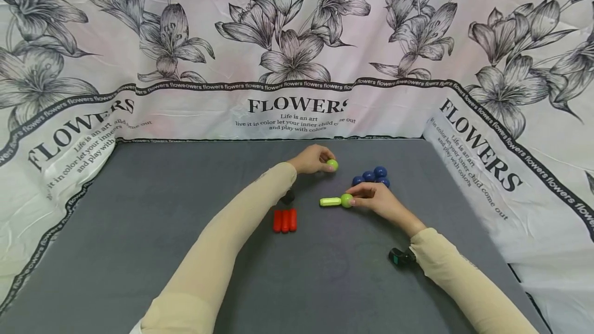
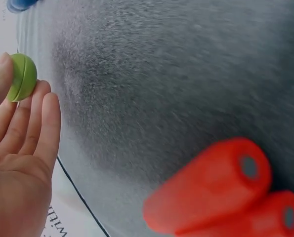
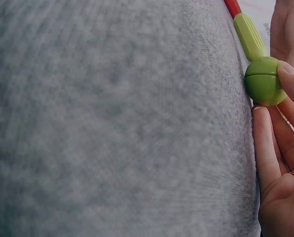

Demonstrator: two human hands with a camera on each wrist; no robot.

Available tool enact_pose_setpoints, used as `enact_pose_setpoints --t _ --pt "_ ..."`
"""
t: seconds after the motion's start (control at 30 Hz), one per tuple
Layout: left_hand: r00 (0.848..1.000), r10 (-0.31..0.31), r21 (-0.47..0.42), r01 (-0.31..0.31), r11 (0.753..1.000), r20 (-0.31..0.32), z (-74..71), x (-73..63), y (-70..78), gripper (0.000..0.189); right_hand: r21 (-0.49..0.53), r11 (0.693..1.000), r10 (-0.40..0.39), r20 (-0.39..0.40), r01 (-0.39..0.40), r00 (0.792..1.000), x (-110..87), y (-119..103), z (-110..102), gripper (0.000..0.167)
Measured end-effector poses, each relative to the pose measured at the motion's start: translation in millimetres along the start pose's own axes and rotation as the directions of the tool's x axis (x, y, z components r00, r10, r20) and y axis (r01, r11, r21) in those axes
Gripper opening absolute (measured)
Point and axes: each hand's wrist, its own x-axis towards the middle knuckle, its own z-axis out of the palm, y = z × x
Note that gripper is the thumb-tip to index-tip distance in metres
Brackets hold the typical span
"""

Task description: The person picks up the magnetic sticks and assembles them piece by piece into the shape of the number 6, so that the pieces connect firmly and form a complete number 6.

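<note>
My left hand [image 1: 313,160] pinches a green ball [image 1: 332,165] between thumb and fingers, over the far part of the table. In the left wrist view that ball [image 2: 23,77] shows a seam round it, and the other fingers lie extended below it. Nearer to me, my right hand [image 1: 378,201] pinches a second green ball [image 1: 346,200], also seamed in the right wrist view. A ribbed light green rod [image 1: 330,202] meets this ball end-on and points left; the right wrist view shows rod [image 3: 249,37] and ball in line.
Several dark blue balls [image 1: 368,176] sit grouped just beyond my right hand. Three red rods [image 1: 285,220] lie side by side left of the green rod, with grey spots on their ends. A flower-printed cloth [image 1: 297,112] borders the grey table [image 1: 348,282] at the back and sides.
</note>
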Motion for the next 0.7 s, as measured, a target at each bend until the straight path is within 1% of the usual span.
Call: enact_pose_setpoints --t 0.2,0.33,0.47,0.6,0.7 --pt "0.999 0.021 0.011 -0.022 1.0 0.033 -2.7 -14.4 -9.1 0.038 -0.005 1.0 -0.002 0.0 0.002 1.0 -1.2 -1 0 0.033" --pt "0.999 0.03 0.019 -0.03 0.999 0.036 -3.6 -25.9 -13.2 0.038 -0.013 1.0 -0.006 -0.002 0.006 1.0 -1.3 2 0 0.032" --pt "0.998 0.036 0.015 -0.036 0.999 0.045 -2.7 -37.8 -12.6 0.038 -0.019 1.0 -0.005 -0.01 0.005 1.0 -1.3 3 0 0.031" --pt "0.996 0.047 0.016 -0.048 0.999 0.069 -0.1 -49.0 -10.1 0.037 -0.017 1.0 -0.014 -0.008 0.014 1.0 -1.3 3 0 0.032" --pt "0.996 0.04 0.027 -0.042 0.999 0.079 1.7 -56.4 -9.0 0.035 -0.006 1.0 -0.024 0.0 0.024 1.0 -1.1 2 0 0.031"
